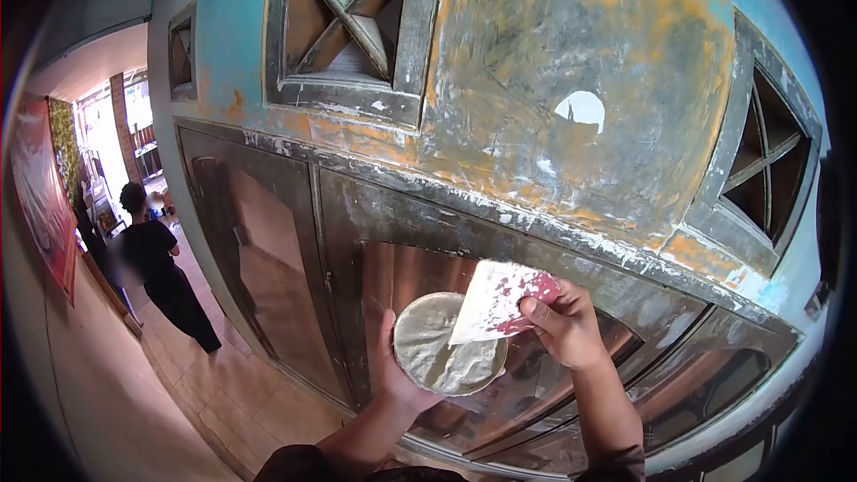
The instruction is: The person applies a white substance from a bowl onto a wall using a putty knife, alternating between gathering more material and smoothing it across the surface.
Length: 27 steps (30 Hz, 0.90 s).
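Facing one broad wall (500, 54), worn to grey and orange with blue remaining at the edges, and finding one large white spot (580, 110) high toward the right. Standing close to a row of glazed wooden panels (259, 236) below it. Noticing crossed-slat vents (344, 13) to the left and right, then, at far left, a person (156, 254) in dark clothes on the tiled floor (201, 393).

Holding a round bowl (426, 297) near the middle of the scene with the left hand (403, 379), curling the fingers (386, 335) around its side and underneath. Gripping a red, white-smeared scraper (513, 299) in the right hand (569, 326), pinching its right end firmly between thumb and fingers, and slanting its far corner over the pale paste (424, 330). Being unable to tell whether touching the paste or just clearing it.

Probably working best by holding the bowl level and close under the scraper, gathering paste evenly along the edge, and wiping loose lumps against the rim.

Counting one wall, at least three panels, three vents, one other person, two hands, one bowl, one scraper.
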### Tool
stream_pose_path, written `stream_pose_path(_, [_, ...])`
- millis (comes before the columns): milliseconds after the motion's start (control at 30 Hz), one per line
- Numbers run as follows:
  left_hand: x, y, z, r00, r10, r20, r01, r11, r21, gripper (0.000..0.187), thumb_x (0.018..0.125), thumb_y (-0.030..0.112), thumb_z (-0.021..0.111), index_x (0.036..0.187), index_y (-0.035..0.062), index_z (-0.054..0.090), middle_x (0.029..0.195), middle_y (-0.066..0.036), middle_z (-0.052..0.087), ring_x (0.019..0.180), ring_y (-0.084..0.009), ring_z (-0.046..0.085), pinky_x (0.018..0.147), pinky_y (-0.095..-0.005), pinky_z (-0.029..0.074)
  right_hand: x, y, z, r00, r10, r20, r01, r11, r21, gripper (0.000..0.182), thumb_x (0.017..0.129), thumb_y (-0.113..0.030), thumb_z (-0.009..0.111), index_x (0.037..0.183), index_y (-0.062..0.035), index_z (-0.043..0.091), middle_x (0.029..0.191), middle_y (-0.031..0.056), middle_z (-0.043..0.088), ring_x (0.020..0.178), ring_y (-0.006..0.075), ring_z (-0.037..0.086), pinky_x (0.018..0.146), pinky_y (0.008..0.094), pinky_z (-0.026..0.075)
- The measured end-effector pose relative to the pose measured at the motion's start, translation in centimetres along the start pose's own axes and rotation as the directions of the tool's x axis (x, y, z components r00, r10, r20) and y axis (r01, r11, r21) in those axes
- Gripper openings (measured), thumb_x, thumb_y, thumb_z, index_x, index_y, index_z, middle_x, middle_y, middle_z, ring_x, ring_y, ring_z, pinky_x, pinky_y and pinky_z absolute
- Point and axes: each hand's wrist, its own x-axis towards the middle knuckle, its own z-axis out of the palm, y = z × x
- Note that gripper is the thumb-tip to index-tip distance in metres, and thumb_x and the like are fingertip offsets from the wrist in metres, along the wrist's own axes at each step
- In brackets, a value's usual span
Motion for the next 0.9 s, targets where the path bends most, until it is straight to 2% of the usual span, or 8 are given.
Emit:
stream_pose_path(67, [0.0, -0.1, 0.0, 1.000, 0.005, -0.024, -0.004, 1.000, 0.012, 0.086, 0.100, 0.070, 0.028, 0.149, 0.0020, 0.046, 0.151, -0.019, 0.050, 0.137, -0.0402, 0.049, 0.115, -0.0570, 0.036, 0.5, -0.6, 1.0, 1.000, 0.020, 0.018, -0.025, 0.930, 0.367, 0.018, 0.099, 0.001, 0.063, 0.115, 0.0059, 0.066, 0.108, 0.0117, 0.073, 0.096, 0.0167, 0.070, 0.089, 0.0314, 0.055])
stream_pose_path(400, [-0.1, 0.0, 2.3, 0.997, 0.024, -0.077, -0.023, 1.000, 0.016, 0.090, 0.097, 0.073, 0.031, 0.150, 0.0007, 0.042, 0.153, -0.020, 0.046, 0.139, -0.0432, 0.045, 0.116, -0.0629, 0.031, 0.8, -0.2, 2.5, 0.988, 0.135, -0.079, -0.068, 0.823, 0.564, 0.030, 0.101, 0.000, 0.052, 0.130, 0.0048, 0.058, 0.121, 0.0162, 0.068, 0.109, 0.0259, 0.070, 0.093, 0.0420, 0.059])
stream_pose_path(600, [0.0, 0.5, 1.6, 0.977, 0.108, -0.184, -0.067, 0.974, 0.215, 0.092, 0.097, 0.074, 0.027, 0.152, 0.0017, 0.041, 0.157, -0.023, 0.040, 0.142, -0.0485, 0.038, 0.114, -0.0744, 0.023, 1.8, -6.7, 4.0, 0.974, -0.063, -0.217, 0.156, 0.883, 0.443, 0.019, 0.102, -0.005, 0.058, 0.119, 0.0015, 0.065, 0.109, 0.0115, 0.072, 0.095, 0.0189, 0.071, 0.083, 0.0338, 0.058])
stream_pose_path(667, [-0.2, 0.9, 1.6, 0.985, 0.089, -0.151, -0.068, 0.988, 0.142, 0.092, 0.097, 0.074, 0.028, 0.151, 0.0014, 0.043, 0.157, -0.024, 0.040, 0.142, -0.0484, 0.038, 0.114, -0.0743, 0.023, 2.3, -9.6, 3.9, 0.898, -0.344, -0.276, 0.379, 0.922, 0.084, 0.019, 0.104, -0.009, 0.058, 0.117, 0.0031, 0.065, 0.110, 0.0119, 0.072, 0.095, 0.0174, 0.071, 0.082, 0.0342, 0.057])
stream_pose_path(767, [-0.7, 1.4, 3.1, 0.998, 0.051, -0.025, -0.049, 0.996, 0.081, 0.091, 0.098, 0.074, 0.027, 0.149, 0.0006, 0.046, 0.153, -0.024, 0.045, 0.140, -0.0475, 0.042, 0.115, -0.0682, 0.028, 4.5, -14.1, 3.3, 0.631, -0.758, -0.163, 0.583, 0.603, -0.545, 0.021, 0.101, -0.008, 0.061, 0.118, 0.0043, 0.064, 0.111, 0.0141, 0.072, 0.093, 0.0219, 0.072, 0.084, 0.0351, 0.056])
stream_pose_path(800, [-0.8, 2.0, 3.1, 0.997, 0.039, 0.072, -0.037, 0.999, -0.029, 0.091, 0.097, 0.074, 0.028, 0.148, 0.0004, 0.047, 0.152, -0.024, 0.047, 0.139, -0.0471, 0.043, 0.115, -0.0664, 0.030, 5.4, -16.4, 3.3, 0.487, -0.873, 0.032, 0.497, 0.247, -0.832, 0.023, 0.098, -0.005, 0.063, 0.119, 0.0042, 0.064, 0.113, 0.0147, 0.072, 0.097, 0.0257, 0.071, 0.087, 0.0369, 0.055])
stream_pose_path(833, [-1.1, 3.2, 1.1, 0.986, 0.142, -0.091, -0.135, 0.987, 0.082, 0.091, 0.097, 0.074, 0.028, 0.147, 0.0002, 0.047, 0.150, -0.024, 0.049, 0.138, -0.0464, 0.045, 0.115, -0.0653, 0.032, 6.2, -18.0, 3.0, 0.389, -0.880, 0.275, 0.302, -0.160, -0.940, 0.026, 0.094, -0.003, 0.064, 0.120, 0.0041, 0.064, 0.115, 0.0154, 0.071, 0.101, 0.0294, 0.071, 0.091, 0.0387, 0.055])
stream_pose_path(900, [-1.5, 4.4, 1.3, 0.975, 0.183, -0.125, -0.163, 0.974, 0.158, 0.092, 0.095, 0.076, 0.030, 0.145, 0.0015, 0.050, 0.148, -0.022, 0.052, 0.136, -0.0467, 0.047, 0.113, -0.0663, 0.034, 8.4, -19.8, 1.7, 0.332, -0.855, 0.398, 0.191, -0.352, -0.916, 0.030, 0.092, -0.002, 0.064, 0.121, 0.0034, 0.064, 0.117, 0.0158, 0.070, 0.106, 0.0325, 0.068, 0.095, 0.0408, 0.053])
